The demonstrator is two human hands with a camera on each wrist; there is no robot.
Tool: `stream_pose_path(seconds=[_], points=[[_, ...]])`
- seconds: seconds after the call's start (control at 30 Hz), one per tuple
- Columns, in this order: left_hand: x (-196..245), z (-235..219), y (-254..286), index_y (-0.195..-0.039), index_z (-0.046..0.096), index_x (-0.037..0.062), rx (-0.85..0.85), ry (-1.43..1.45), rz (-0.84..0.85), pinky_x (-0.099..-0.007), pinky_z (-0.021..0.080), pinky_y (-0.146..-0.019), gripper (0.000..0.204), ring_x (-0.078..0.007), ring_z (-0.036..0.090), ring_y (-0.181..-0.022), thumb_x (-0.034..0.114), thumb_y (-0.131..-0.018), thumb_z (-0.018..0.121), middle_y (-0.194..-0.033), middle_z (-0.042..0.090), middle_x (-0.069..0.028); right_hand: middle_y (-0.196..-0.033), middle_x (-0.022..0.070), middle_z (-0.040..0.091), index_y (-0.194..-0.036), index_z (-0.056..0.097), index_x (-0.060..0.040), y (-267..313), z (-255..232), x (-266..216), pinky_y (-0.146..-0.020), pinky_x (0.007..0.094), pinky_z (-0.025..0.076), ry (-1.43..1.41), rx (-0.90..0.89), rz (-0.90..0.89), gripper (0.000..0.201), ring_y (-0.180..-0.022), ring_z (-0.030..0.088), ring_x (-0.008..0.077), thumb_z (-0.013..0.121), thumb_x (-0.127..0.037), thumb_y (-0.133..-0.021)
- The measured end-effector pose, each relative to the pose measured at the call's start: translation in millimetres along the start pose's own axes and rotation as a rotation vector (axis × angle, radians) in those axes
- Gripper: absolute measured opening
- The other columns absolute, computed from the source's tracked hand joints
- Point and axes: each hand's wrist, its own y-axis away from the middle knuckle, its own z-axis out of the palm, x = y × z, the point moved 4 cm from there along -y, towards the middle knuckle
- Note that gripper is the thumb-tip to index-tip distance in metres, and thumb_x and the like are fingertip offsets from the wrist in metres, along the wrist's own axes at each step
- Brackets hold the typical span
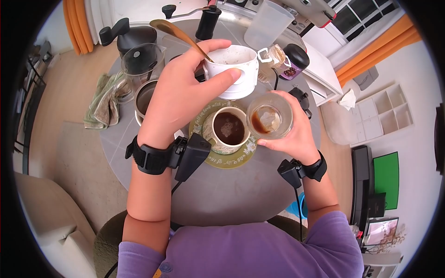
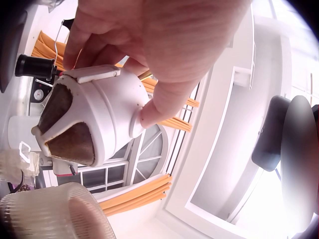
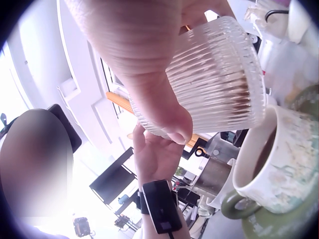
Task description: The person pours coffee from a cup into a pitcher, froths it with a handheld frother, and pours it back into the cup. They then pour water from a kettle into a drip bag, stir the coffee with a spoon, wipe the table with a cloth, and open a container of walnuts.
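My left hand (image 1: 185, 83) grips a white filter holder (image 1: 232, 83) from its left side, with a gold spoon (image 1: 174, 34) standing in it. In the left wrist view the white holder (image 2: 112, 114) shows brown mesh panels at its lower end. A ribbed clear glass (image 1: 270, 116) with a little brown liquid is gripped by my right hand (image 1: 294, 127). The right wrist view shows the glass (image 3: 214, 74) tilted beside the cup's rim. The patterned cup (image 3: 294, 159) holds dark liquid and sits on a green plate (image 1: 225, 162), below both hands.
Behind the hands are a black kettle (image 1: 134, 37), a clear jug (image 1: 268, 25), a black grinder (image 1: 208, 23) and a dark-lidded jar (image 1: 295, 60). A clear container (image 1: 141, 65) and a cloth (image 1: 104, 102) lie at the left of the grey table (image 1: 222, 194).
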Motion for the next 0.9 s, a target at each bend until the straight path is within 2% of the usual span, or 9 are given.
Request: stream_pose_path(seconds=[0.07, 0.23, 0.4, 0.53, 0.6, 0.8, 0.87, 0.9], points=[[2, 1, 1, -0.119, 0.048, 0.0007, -0.005, 0.003, 0.008, -0.0246, 0.040, -0.086, 0.040, -0.0117, 0.050, -0.097, 0.007, -0.081, 0.058, -0.108, 0.054, -0.0067, -0.114, 0.0148, 0.051, -0.119, 0.041, -0.0012, 1, 0, 5, -0.091, 0.0334, 0.039, -0.155, 0.007, 0.105, 0.084, -0.106, 0.051, 0.0266, 0.082, -0.027, -0.050], [5, 4, 3, -0.120, 0.047, 0.0003, -0.027, 0.055, 0.009, -0.0253, 0.039, -0.087, 0.040, -0.0121, 0.050, -0.100, 0.006, -0.082, 0.057, -0.110, 0.053, -0.0066, -0.113, 0.0152, 0.052, -0.119, 0.041, 0.0007, 0, 2, 8, -0.091, 0.0334, 0.039, -0.121, 0.003, 0.104, 0.085, -0.106, 0.052, 0.0251, 0.082, -0.029, -0.051], [11, 12, 6, -0.122, 0.045, 0.0006, -0.091, 0.232, 0.026, -0.0266, 0.038, -0.090, 0.042, -0.0138, 0.050, -0.103, 0.006, -0.082, 0.056, -0.113, 0.052, -0.0072, -0.114, 0.0150, 0.052, -0.120, 0.040, 0.0010, 0, 5, 6, -0.091, 0.0334, 0.039, -0.084, -0.014, 0.111, 0.086, -0.106, 0.052, 0.0249, 0.082, -0.028, -0.051], [11, 24, 8, -0.122, 0.044, 0.0008, -0.151, 0.225, 0.106, -0.0274, 0.037, -0.091, 0.043, -0.0143, 0.049, -0.105, 0.006, -0.081, 0.056, -0.114, 0.052, -0.0074, -0.113, 0.0155, 0.052, -0.119, 0.040, 0.0011, -1, 10, 7, -0.090, 0.0326, 0.040, -0.273, -0.006, 0.134, 0.085, -0.106, 0.052, 0.0232, 0.082, -0.028, -0.051], [14, 31, 10, -0.123, 0.044, 0.0009, -0.182, 0.172, 0.160, -0.0279, 0.036, -0.093, 0.045, -0.0145, 0.048, -0.106, 0.005, -0.080, 0.057, -0.115, 0.052, -0.0070, -0.113, 0.0155, 0.052, -0.119, 0.040, 0.0011, 0, 12, 5, -0.090, 0.0323, 0.040, -0.315, 0.002, 0.146, 0.084, -0.106, 0.052, 0.0224, 0.082, -0.027, -0.051], [13, 46, 11, -0.122, 0.045, 0.0018, -0.244, 0.137, 0.150, -0.0290, 0.035, -0.094, 0.048, -0.0152, 0.048, -0.108, 0.007, -0.076, 0.061, -0.116, 0.052, -0.0075, -0.114, 0.0132, 0.053, -0.121, 0.040, 0.0006, 4, 17, 15, -0.091, 0.0324, 0.040, -0.443, -0.021, 0.190, 0.083, -0.106, 0.052, 0.0201, 0.081, -0.023, -0.053], [17, 49, 12, -0.120, 0.048, 0.0036, -0.205, -0.078, 0.265, -0.0300, 0.035, -0.094, 0.050, -0.0182, 0.048, -0.109, 0.009, -0.073, 0.063, -0.117, 0.052, -0.0091, -0.115, 0.0122, 0.052, -0.123, 0.038, -0.0004, 2, 16, 13, -0.091, 0.0321, 0.039, -0.456, -0.009, 0.171, 0.084, -0.107, 0.051, 0.0199, 0.081, -0.020, -0.053], [19, 50, 12, -0.119, 0.050, 0.0050, -0.192, -0.120, 0.298, -0.0318, 0.035, -0.095, 0.052, -0.0229, 0.048, -0.111, 0.011, -0.069, 0.065, -0.118, 0.052, -0.0113, -0.116, 0.0119, 0.052, -0.124, 0.038, -0.0008, 1, 17, 12, -0.092, 0.0318, 0.039, -0.479, -0.021, 0.142, 0.084, -0.108, 0.050, 0.0198, 0.080, -0.019, -0.053]])
